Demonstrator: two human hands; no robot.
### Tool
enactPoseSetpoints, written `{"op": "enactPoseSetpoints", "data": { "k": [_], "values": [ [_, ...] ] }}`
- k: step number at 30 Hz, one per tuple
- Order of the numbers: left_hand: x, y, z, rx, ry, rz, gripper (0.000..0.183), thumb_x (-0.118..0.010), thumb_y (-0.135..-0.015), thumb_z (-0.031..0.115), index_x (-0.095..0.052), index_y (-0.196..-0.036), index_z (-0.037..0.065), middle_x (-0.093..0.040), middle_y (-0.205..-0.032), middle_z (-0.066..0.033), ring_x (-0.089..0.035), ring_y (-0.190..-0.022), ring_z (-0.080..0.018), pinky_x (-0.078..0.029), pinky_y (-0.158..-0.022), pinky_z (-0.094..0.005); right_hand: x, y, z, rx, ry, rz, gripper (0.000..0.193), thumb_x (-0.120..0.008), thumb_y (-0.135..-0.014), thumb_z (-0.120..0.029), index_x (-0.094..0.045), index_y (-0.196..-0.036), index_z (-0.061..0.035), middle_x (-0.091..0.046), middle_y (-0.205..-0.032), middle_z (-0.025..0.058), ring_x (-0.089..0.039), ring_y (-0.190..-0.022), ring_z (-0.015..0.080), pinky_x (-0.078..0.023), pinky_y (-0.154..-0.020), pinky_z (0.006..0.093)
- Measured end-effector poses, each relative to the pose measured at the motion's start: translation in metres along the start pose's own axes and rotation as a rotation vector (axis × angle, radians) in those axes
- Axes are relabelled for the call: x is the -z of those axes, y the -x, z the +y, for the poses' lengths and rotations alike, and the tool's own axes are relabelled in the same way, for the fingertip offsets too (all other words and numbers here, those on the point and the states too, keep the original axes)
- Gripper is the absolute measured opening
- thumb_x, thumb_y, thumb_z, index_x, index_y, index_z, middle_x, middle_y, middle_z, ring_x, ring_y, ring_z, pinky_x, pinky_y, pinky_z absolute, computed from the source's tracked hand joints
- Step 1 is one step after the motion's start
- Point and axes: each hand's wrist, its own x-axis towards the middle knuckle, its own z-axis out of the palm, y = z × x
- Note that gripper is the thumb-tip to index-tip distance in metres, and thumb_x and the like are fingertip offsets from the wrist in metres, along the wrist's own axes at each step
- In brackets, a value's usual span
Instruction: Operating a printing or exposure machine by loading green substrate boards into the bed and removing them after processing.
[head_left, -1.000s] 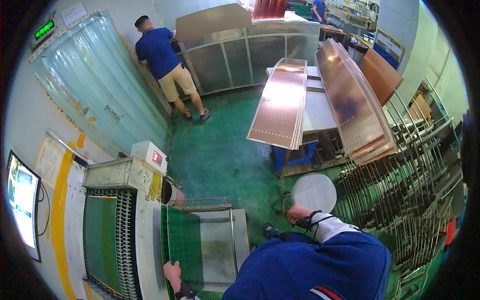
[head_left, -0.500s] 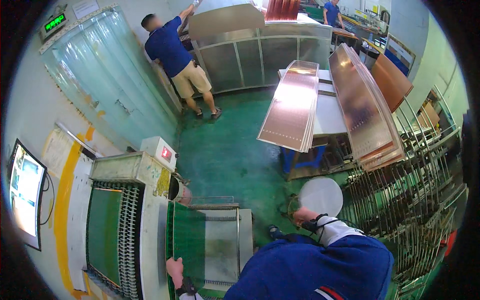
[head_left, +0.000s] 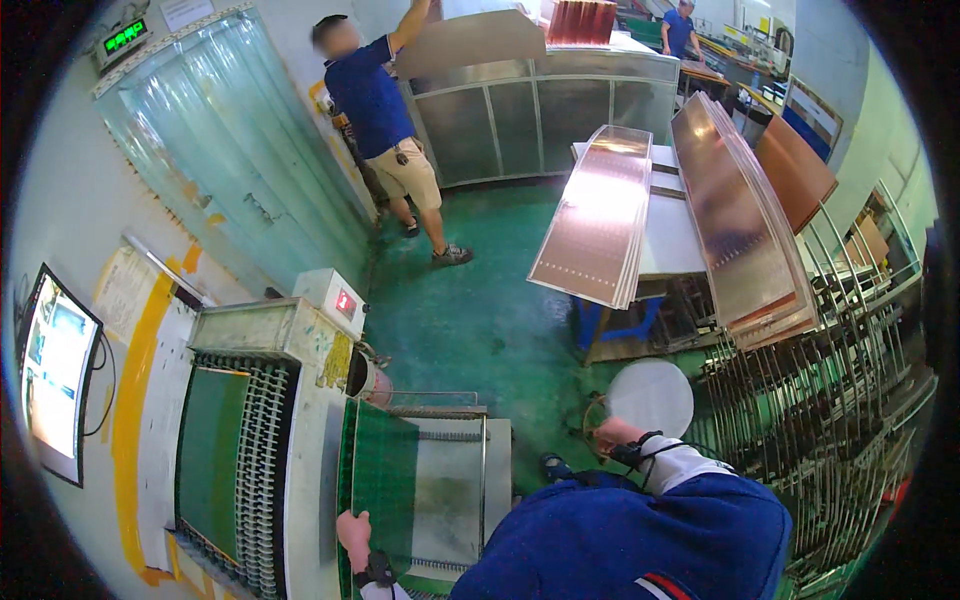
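Observation:
My left hand (head_left: 353, 538) is closed at the near left edge of a green panel (head_left: 385, 480), which stands with others in a low rack (head_left: 485, 470) beside the machine. My right hand (head_left: 617, 432) hangs at my other side, by the rim of a round white stool top (head_left: 651, 398). Its fingers are too small and partly hidden to read, and I make out nothing held in it. To the left, another green panel (head_left: 212, 450) lies on the machine's roller conveyor (head_left: 262, 430).
Copper-coloured sheets (head_left: 600, 215) and a second stack (head_left: 735, 215) lie on a white table. Metal racks (head_left: 800, 420) crowd the right. A control box (head_left: 333, 300) tops the machine; a screen (head_left: 60, 370) hangs left. Co-workers stand at the back left (head_left: 370, 110) and far right (head_left: 679, 30).
The co-worker at the back left has stepped right and reaches higher. The whole view has shifted slightly. My hands keep their places by the green panel and the stool.

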Motion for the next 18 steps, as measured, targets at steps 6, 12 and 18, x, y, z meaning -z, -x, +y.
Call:
{"op": "enactPoseSetpoints", "data": {
  "k": [6,12,18],
  "values": [
    [0.008,0.009,0.018,-0.044,-0.055,0.042,0.03,-0.069,-0.07,0.024,-0.064,-0.085,-0.002,-0.063,-0.084,-0.0227,-0.061,-0.082,-0.0381,-0.047,-0.071,-0.0447,0.0,-0.022,0.024,0.119,0.139,0.028,0.025,-0.055,-0.08,-0.021,-0.064,-0.072,0.0011,-0.064,-0.065,0.013,-0.063,-0.054,0.0208,-0.053,-0.05,0.0316],
    [0.012,0.016,0.02,-0.052,-0.069,0.053,0.03,-0.069,-0.07,0.024,-0.065,-0.084,-0.002,-0.063,-0.083,-0.0223,-0.061,-0.081,-0.0382,-0.047,-0.07,-0.0454,-0.004,-0.047,0.044,0.127,0.259,-0.04,0.015,-0.061,-0.072,-0.021,-0.066,-0.074,-0.0069,-0.065,-0.073,0.011,-0.063,-0.065,0.0248,-0.051,-0.055,0.0343],
    [0.007,0.01,0.011,-0.08,-0.082,0.071,0.029,-0.069,-0.07,0.024,-0.065,-0.087,0.0,-0.063,-0.084,-0.0214,-0.061,-0.08,-0.0383,-0.047,-0.07,-0.0458,-0.001,-0.046,0.049,0.278,0.491,0.011,0.013,-0.065,-0.068,-0.018,-0.066,-0.079,-0.0118,-0.065,-0.075,0.008,-0.065,-0.067,0.0222,-0.052,-0.057,0.0333]
  ]
}}
